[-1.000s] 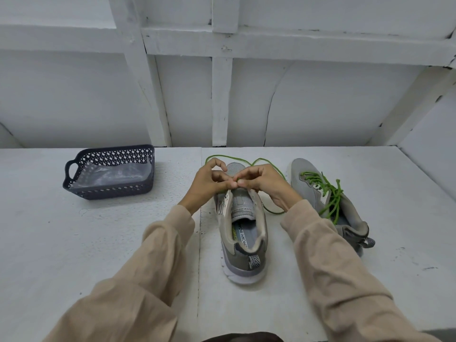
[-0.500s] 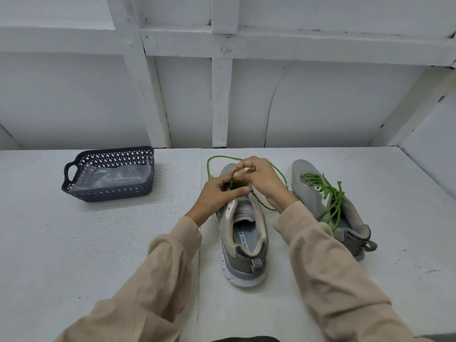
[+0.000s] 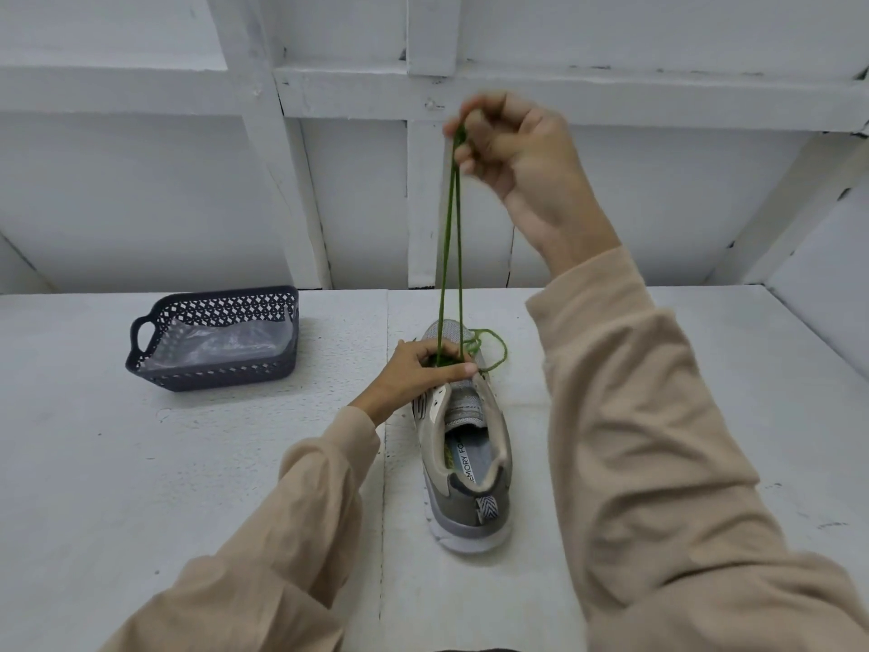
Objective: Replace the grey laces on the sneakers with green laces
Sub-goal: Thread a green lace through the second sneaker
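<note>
Right hand (image 3: 517, 148): raised high, fingers curled round both strands of the green lace (image 3: 450, 237).
Left hand (image 3: 423, 369): directly below it, gripping the sneaker (image 3: 465, 444) on the tabletop (image 3: 141, 463).

I see the grey sneaker (image 3: 463, 505) standing flat, heel toward me; two green lace (image 3: 447, 251) strands rise taut from its front part.

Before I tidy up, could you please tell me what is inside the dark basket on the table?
The basket holds crumpled clear plastic, perhaps a bag. Nothing else shows in it. Whatever lies under the plastic or behind the near wall is hidden.
</note>
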`<move>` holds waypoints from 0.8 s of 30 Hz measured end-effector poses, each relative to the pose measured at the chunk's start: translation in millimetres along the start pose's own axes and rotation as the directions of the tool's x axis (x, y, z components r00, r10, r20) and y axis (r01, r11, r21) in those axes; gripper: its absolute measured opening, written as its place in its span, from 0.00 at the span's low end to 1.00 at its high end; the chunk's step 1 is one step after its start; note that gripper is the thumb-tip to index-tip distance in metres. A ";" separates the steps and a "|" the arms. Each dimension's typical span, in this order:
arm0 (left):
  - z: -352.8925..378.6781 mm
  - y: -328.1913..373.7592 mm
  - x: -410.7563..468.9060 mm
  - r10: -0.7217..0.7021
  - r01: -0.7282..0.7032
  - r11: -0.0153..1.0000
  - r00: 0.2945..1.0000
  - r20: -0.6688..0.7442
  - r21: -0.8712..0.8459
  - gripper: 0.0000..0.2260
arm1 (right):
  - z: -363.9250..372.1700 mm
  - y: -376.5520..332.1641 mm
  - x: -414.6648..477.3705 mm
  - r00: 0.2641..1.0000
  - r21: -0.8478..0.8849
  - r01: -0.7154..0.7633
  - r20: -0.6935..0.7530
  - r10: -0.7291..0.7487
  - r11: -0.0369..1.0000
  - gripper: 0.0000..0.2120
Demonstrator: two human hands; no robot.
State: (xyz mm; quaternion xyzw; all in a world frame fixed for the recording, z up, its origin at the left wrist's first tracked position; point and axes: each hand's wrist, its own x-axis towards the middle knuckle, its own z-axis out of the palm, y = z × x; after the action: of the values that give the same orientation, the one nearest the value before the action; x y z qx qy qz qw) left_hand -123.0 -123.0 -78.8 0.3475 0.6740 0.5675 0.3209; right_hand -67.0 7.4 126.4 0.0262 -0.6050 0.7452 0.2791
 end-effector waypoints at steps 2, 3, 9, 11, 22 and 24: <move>0.9 2.3 -1.3 -0.005 0.005 1.000 1.000 0.009 -0.019 0.07 | 3.9 -15.4 8.5 0.996 0.105 0.087 -0.004 -0.087 0.991 0.05; 1.5 4.1 -2.2 -0.002 0.002 1.000 1.000 0.019 -0.017 0.07 | 5.6 -19.4 10.7 0.994 0.108 0.106 0.009 -0.107 0.988 0.05; -9.5 2.7 3.6 -0.041 -0.006 0.979 0.973 -0.228 -0.202 0.17 | -9.5 -1.3 0.0 0.999 -0.067 -0.013 0.037 0.015 0.998 0.04; -15.4 0.5 11.9 -0.192 0.047 0.921 0.918 -0.348 -0.386 0.18 | -18.9 8.0 -7.5 0.999 -0.076 -0.053 -0.009 0.053 0.996 0.04; -26.1 -1.7 52.8 -0.413 0.069 0.787 0.797 -0.440 -0.613 0.17 | -23.1 36.1 -30.4 0.981 0.037 -0.176 -0.072 0.178 0.984 0.06; -26.0 6.9 55.9 -0.402 0.006 0.721 0.818 -0.411 -0.693 0.17 | -24.0 38.6 -32.0 0.979 0.035 -0.189 -0.071 0.191 0.981 0.06</move>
State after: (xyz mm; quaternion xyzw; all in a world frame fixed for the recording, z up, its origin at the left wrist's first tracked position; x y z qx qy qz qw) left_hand -174.7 -89.8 -70.2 -0.0424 0.5242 0.8014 0.2851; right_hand -50.1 12.8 73.6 -0.0553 -0.5833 0.7774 0.2286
